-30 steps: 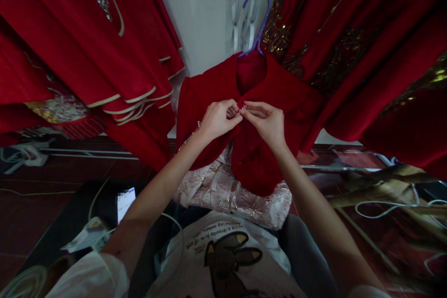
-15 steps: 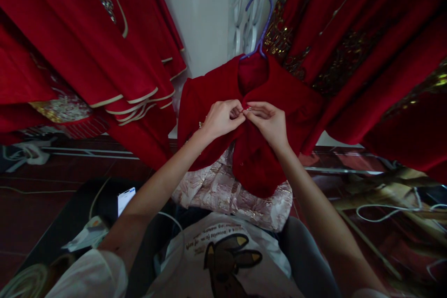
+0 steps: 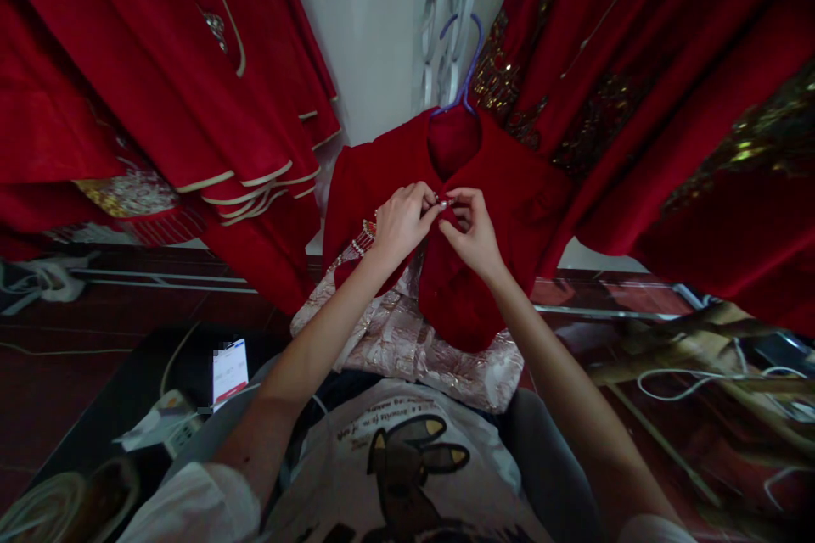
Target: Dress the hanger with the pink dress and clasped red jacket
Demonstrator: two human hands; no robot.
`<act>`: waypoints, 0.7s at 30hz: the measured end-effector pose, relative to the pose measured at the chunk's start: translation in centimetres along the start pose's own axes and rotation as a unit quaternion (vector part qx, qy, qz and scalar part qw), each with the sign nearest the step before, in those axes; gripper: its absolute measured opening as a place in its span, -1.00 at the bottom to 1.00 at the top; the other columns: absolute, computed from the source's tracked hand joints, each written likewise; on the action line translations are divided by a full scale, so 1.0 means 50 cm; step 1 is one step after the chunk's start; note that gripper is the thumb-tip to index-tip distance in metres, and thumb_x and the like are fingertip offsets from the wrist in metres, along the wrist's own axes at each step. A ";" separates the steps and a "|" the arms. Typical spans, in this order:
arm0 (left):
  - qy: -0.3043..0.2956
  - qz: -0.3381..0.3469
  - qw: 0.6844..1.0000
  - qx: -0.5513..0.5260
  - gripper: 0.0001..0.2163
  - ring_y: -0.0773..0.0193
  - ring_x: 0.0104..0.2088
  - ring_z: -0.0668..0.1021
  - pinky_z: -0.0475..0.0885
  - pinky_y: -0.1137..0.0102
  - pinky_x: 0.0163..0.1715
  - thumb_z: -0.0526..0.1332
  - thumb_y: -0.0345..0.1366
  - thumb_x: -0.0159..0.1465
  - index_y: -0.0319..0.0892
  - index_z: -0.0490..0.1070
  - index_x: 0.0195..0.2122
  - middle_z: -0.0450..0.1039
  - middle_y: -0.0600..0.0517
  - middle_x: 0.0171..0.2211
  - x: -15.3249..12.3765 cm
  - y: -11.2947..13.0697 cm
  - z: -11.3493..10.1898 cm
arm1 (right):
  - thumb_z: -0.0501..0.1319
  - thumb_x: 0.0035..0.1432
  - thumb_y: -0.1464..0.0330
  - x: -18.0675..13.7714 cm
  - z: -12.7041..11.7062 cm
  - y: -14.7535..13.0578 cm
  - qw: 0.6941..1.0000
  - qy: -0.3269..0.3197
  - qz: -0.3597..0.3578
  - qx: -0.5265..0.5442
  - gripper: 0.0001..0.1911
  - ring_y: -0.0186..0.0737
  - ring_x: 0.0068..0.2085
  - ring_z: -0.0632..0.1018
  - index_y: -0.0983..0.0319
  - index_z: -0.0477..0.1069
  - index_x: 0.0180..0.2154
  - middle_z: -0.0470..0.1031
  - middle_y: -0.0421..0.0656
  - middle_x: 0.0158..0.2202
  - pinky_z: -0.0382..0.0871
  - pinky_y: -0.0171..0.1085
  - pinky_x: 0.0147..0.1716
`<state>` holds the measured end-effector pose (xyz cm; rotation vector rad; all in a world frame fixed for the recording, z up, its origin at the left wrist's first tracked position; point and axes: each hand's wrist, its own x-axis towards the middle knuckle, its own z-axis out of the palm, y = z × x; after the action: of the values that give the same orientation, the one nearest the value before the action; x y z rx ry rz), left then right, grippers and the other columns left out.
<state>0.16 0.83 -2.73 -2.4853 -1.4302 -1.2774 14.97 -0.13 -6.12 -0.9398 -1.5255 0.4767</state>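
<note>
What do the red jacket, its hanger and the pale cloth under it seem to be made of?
The red jacket looks like velvet: deep matte pile, soft folds. The hanger is thin and purple, perhaps plastic or coated wire. The pale cloth seems brocade, with a shiny woven pattern.

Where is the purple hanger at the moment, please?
The purple hanger hangs top centre in the head view, its hook rising from the collar of the small red jacket, above the left hand and right hand, beside the gold-embroidered red garments.

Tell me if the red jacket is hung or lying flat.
Hanging: red jacket sits on the purple hanger; left hand and right hand pinch its front.
</note>
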 end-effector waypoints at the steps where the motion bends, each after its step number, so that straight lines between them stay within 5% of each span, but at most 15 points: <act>1: 0.008 -0.007 1.000 -0.003 -0.90 0.24 -0.29 0.52 0.36 0.40 -0.33 0.27 -0.26 0.27 -0.13 0.37 -0.28 0.51 0.03 -0.33 0.002 -0.002 -0.001 | 0.21 0.02 0.45 -0.007 -0.004 -0.004 1.000 -0.007 -0.008 -0.011 -0.59 -0.29 -0.19 0.52 0.14 0.28 -0.04 0.42 -0.13 -0.03 0.46 -0.27 -0.19; 5: 0.025 -0.032 0.998 -0.051 -0.77 0.32 -0.38 0.50 0.33 0.45 -0.40 0.37 -0.14 0.17 -0.13 0.37 -0.31 0.50 0.07 -0.36 0.012 -0.019 -0.012 | 0.21 0.07 0.44 -0.026 -0.026 -0.020 0.998 -0.042 -0.002 -0.044 -0.35 -0.26 -0.20 0.54 0.10 0.14 0.20 0.40 -0.07 0.06 0.45 -0.25 -0.22; 7: 0.024 -0.034 0.996 -0.083 -0.77 0.35 -0.40 0.49 0.34 0.45 -0.41 0.37 -0.14 0.17 -0.13 0.39 -0.30 0.50 0.08 -0.36 0.006 -0.030 -0.018 | 0.26 0.07 0.40 -0.037 -0.044 -0.021 0.995 -0.071 0.033 -0.056 -0.27 -0.29 -0.32 0.52 0.09 0.10 0.26 0.49 -0.11 -0.08 0.43 -0.28 -0.34; 12: 0.021 -0.026 0.992 -0.125 -0.91 0.34 -0.33 0.52 0.44 0.39 -0.24 0.19 -0.29 0.33 -0.13 0.47 -0.25 0.50 0.05 -0.31 -0.061 -0.033 -0.015 | 0.33 0.08 0.25 -0.063 -0.128 0.000 0.990 -0.029 0.120 -0.071 -0.74 -0.35 -0.48 0.44 0.19 0.46 -0.18 0.44 -0.25 -0.48 0.30 -0.35 -0.47; 18: -0.114 0.059 0.973 -0.191 -0.65 0.18 0.20 0.40 0.29 0.13 0.23 0.15 -0.31 0.36 -0.04 0.34 0.17 0.35 -0.06 0.20 -0.130 0.002 0.010 | 0.43 -0.03 0.27 -0.057 -0.200 -0.045 0.987 0.025 0.155 0.044 -0.76 -0.33 -0.39 0.49 0.13 0.46 -0.30 0.50 -0.22 -0.34 0.35 -0.35 -0.45; 21: -0.151 0.023 0.956 -0.249 -0.68 0.17 0.19 0.44 0.37 0.15 0.17 0.17 -0.29 0.34 -0.05 0.39 0.12 0.36 -0.07 0.21 -0.131 0.004 -0.011 | 0.44 -0.04 0.27 -0.063 -0.191 -0.090 0.979 -0.008 0.168 0.118 -0.72 -0.30 -0.38 0.51 0.07 0.47 -0.24 0.51 -0.20 -0.28 0.41 -0.31 -0.43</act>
<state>-1.70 -4.22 -6.54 -3.1384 -1.1964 -1.4493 22.68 -7.28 -2.81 -1.0096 -1.2928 0.8888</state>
